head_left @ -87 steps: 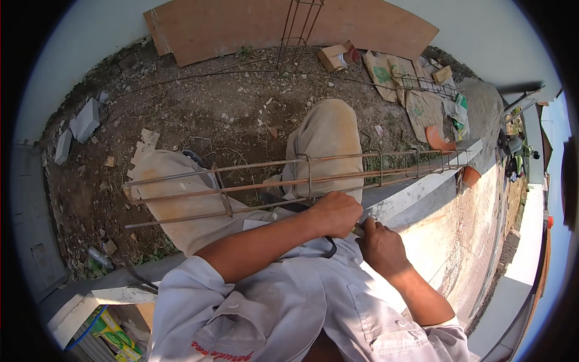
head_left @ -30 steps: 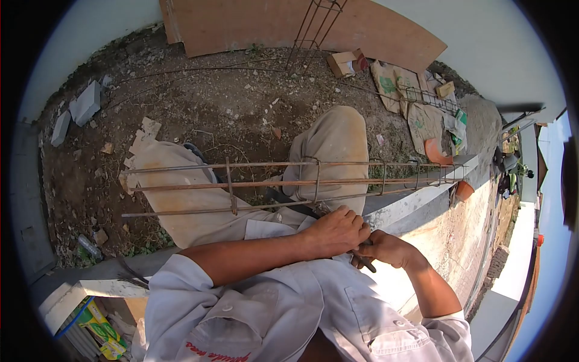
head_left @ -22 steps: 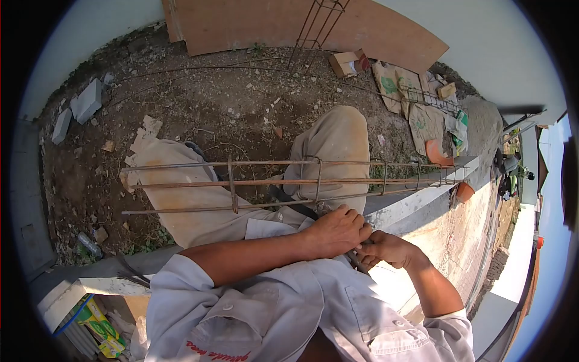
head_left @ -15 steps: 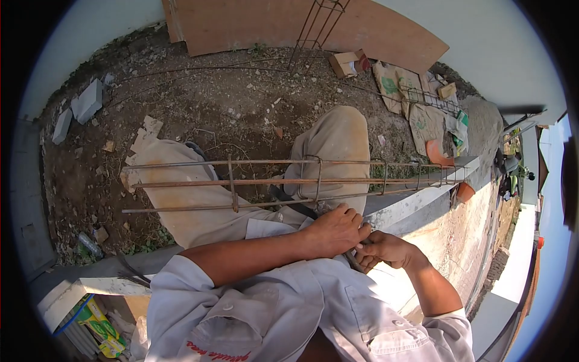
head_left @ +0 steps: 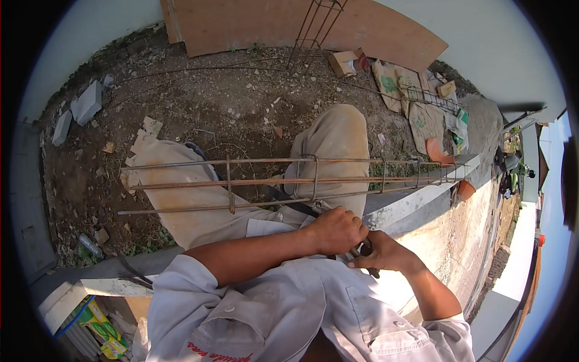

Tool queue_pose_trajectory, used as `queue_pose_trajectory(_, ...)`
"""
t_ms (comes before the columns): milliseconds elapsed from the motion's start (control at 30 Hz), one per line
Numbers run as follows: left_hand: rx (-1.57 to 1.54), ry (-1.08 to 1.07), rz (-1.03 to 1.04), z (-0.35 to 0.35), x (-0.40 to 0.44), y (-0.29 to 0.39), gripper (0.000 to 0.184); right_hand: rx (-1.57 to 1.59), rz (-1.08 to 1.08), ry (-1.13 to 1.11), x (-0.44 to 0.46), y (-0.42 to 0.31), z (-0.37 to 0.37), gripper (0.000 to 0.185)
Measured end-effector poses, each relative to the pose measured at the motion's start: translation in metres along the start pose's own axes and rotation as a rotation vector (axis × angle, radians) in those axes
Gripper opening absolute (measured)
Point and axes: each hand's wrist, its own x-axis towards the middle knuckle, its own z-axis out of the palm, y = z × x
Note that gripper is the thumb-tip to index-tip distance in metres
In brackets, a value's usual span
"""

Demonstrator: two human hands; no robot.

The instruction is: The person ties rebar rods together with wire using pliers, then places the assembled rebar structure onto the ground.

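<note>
My left hand [head_left: 341,230] is closed round a dark metal hand tool [head_left: 319,206] that looks like pincers. The tool's head shows past my knuckles, just below the lowest bar of a rebar cage [head_left: 271,180]. My right hand [head_left: 387,252] is against the left one, its thumb and fingers round the tool's handle end, which pokes out below. Most of the tool is hidden by my hands. The cage lies across my thighs, with long rusty bars and several square stirrups, its far end over a concrete ledge [head_left: 395,211].
Another rebar cage [head_left: 316,27] stands by a plywood sheet [head_left: 271,27]. Beyond my knees are an open carton [head_left: 345,63], paper sacks [head_left: 425,123] and an orange curved piece [head_left: 438,152]. Pale blocks [head_left: 88,104] lie at left; a plastic bottle [head_left: 90,246] sits near the lower left edge.
Both hands have moved from beside my lap up to the cage's lower bar over the last seconds. Most recently, the tool's head and handle have come into view and my right thumb has shifted.
</note>
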Motion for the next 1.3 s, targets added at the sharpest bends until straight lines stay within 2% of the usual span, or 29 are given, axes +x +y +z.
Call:
queue_pose_trajectory(33,-0.042,-0.039,-0.034,-0.004,0.006,-0.001,0.016,-0.325,-0.132,0.281,-0.005,-0.005,0.01,0.05)
queue_pose_trajectory(100,-0.13,-0.272,-0.095,-0.027,0.026,-0.008,0.015,-0.972,-0.394,0.852,-0.017,-0.006,0.041,0.054)
queue_pose_trajectory(133,-0.175,-0.389,-0.118,-0.036,0.032,-0.009,0.016,-0.952,-0.316,0.843,-0.017,-0.005,0.048,0.055)
queue_pose_trajectory(233,-0.162,-0.461,-0.083,-0.025,0.028,-0.007,0.011,-0.775,-0.07,0.647,-0.002,0.024,0.056,0.049)
queue_pose_trajectory(267,-0.076,-0.233,-0.002,-0.017,0.02,-0.007,0.012,-0.621,-0.076,0.575,0.0,0.023,0.055,0.045)
queue_pose_trajectory(333,0.095,0.232,0.159,-0.005,0.002,-0.008,0.013,-0.278,0.044,0.343,-0.006,0.004,0.039,0.042)
queue_pose_trajectory(367,0.102,0.285,0.171,-0.002,-0.002,-0.009,0.014,-0.112,0.104,0.221,-0.009,-0.001,0.034,0.04)
queue_pose_trajectory(400,0.104,0.335,0.184,-0.006,-0.004,-0.007,0.014,0.214,0.019,0.057,0.003,0.033,0.032,0.032)
queue_pose_trajectory(433,0.109,0.387,0.2,-0.009,-0.005,-0.007,0.014,0.314,-0.022,-0.005,0.008,0.049,0.029,0.03)
queue_pose_trajectory(500,0.046,0.225,0.164,0.001,-0.007,-0.004,0.013,0.505,-0.11,-0.134,0.013,0.062,0.022,0.026)
queue_pose_trajectory(533,0.017,0.142,0.142,0.002,-0.007,-0.003,0.013,0.303,-0.052,-0.099,0.004,0.042,0.016,0.029)
queue_pose_trajectory(667,-0.139,-0.204,-0.035,-0.007,0.011,-0.012,0.013,-0.755,-0.1,0.778,-0.014,0.013,0.06,0.036)
queue_pose_trajectory(700,-0.175,-0.277,-0.042,-0.021,0.018,-0.013,0.013,-0.828,-0.068,0.827,-0.01,0.023,0.065,0.034)
queue_pose_trajectory(733,-0.209,-0.346,-0.056,-0.029,0.022,-0.013,0.013,-0.812,-0.053,0.798,-0.008,0.027,0.064,0.031)
queue_pose_trajectory(767,-0.187,-0.325,-0.035,-0.022,0.02,-0.012,0.013,-0.797,-0.041,0.756,-0.009,0.03,0.064,0.029)
queue_pose_trajectory(833,-0.121,-0.285,0.011,-0.012,0.012,-0.012,0.013,-0.568,-0.089,0.544,-0.004,0.029,0.053,0.025)
queue_pose_trajectory(867,-0.056,-0.147,0.071,-0.006,0.006,-0.01,0.013,-0.452,-0.11,0.439,-0.002,0.031,0.049,0.025)
queue_pose_trajectory(933,0.075,0.134,0.184,-0.01,-0.005,-0.005,0.013,0.136,-0.064,0.047,0.006,0.055,0.035,0.029)
queue_pose_trajectory(967,0.093,0.153,0.195,-0.011,-0.005,-0.005,0.014,0.42,-0.04,-0.153,0.016,0.074,0.024,0.032)
queue_pose_trajectory(1033,0.128,0.19,0.217,-0.009,-0.003,-0.005,0.014,0.471,-0.018,-0.277,0.025,0.073,0.014,0.037)
queue_pose_trajectory(1067,0.059,0.038,0.115,-0.005,-0.008,-0.001,0.014,0.346,-0.033,-0.237,0.021,0.073,0.009,0.037)
queue_pose_trajectory(1133,0.006,-0.066,0.059,0.001,-0.006,-0.005,0.014,-0.024,-0.055,-0.11,0.007,0.041,0.003,0.041)
queue_pose_trajectory(1233,-0.136,-0.31,-0.018,-0.011,0.015,-0.012,0.015,-0.826,-0.285,0.581,-0.021,0.011,0.033,0.044)
queue_pose_trajectory(1267,-0.186,-0.409,-0.037,-0.019,0.023,-0.016,0.015,-0.927,-0.169,0.636,-0.014,0.02,0.046,0.049)
queue_pose_trajectory(1300,-0.216,-0.404,-0.031,-0.021,0.027,-0.019,0.015,-0.921,-0.21,0.69,-0.012,0.02,0.045,0.047)
